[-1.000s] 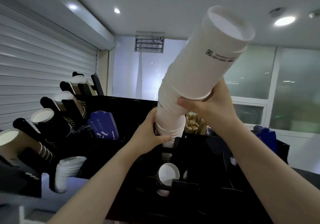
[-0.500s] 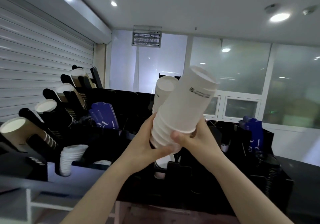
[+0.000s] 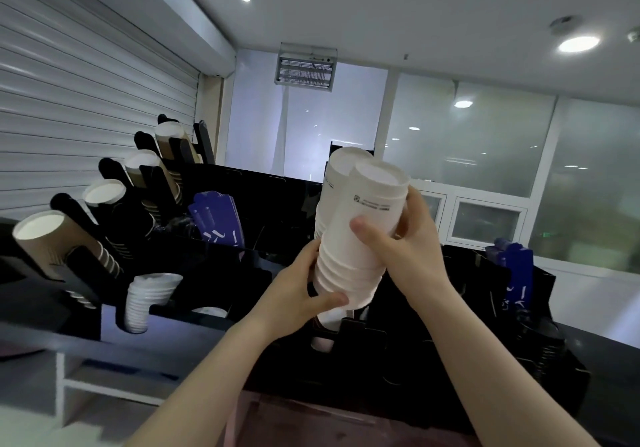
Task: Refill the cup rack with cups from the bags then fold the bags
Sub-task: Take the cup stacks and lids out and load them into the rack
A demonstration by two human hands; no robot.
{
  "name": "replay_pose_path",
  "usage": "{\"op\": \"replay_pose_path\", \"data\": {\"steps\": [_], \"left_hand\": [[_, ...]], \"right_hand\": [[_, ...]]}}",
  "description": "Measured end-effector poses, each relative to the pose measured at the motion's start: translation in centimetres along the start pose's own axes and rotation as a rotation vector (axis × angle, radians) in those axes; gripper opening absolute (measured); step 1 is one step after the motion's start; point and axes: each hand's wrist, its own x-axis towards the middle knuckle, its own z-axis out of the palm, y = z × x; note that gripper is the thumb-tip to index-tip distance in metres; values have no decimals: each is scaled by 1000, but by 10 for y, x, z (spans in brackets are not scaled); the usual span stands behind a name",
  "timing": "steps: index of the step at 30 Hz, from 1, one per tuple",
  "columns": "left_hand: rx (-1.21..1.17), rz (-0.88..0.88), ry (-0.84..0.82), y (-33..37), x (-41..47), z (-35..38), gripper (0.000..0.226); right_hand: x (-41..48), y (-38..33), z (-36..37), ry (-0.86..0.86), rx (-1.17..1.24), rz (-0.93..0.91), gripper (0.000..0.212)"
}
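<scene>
I hold a stack of white paper cups [image 3: 360,238] upside down and tilted, above the black cup rack [image 3: 363,339]. My right hand [image 3: 405,249] grips the stack's upper part, thumb across the front. My left hand [image 3: 304,290] clasps its lower end, just over a rack slot where more white cups [image 3: 323,342] show. A second white stack [image 3: 334,183] rises right behind the held one. No bag is in view.
On the left, a slanted black rack holds brown and black cup stacks [image 3: 45,242] and a short white stack [image 3: 143,301]. Blue sleeves [image 3: 218,219] stand behind; another blue bundle [image 3: 514,273] and black lids [image 3: 540,342] sit on the right. A shutter wall is left.
The cup stack has come down from high overhead to chest height over the rack slot, and it looks shorter. Both hands stayed on it; the view dipped slightly.
</scene>
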Motion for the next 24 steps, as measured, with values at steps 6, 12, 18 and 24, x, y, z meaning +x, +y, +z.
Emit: {"op": "replay_pose_path", "data": {"steps": [6, 12, 18, 24], "left_hand": [[76, -59, 57, -20, -12, 3, 74], [134, -89, 80, -34, -15, 4, 67], [106, -112, 106, -37, -16, 10, 73], [30, -150, 136, -39, -18, 17, 86]], "right_hand": [[-7, 20, 15, 2, -259, -13, 74], [-13, 48, 17, -69, -353, 45, 74], [-7, 47, 13, -114, -416, 25, 72], [-11, 52, 11, -90, -475, 13, 77]]}}
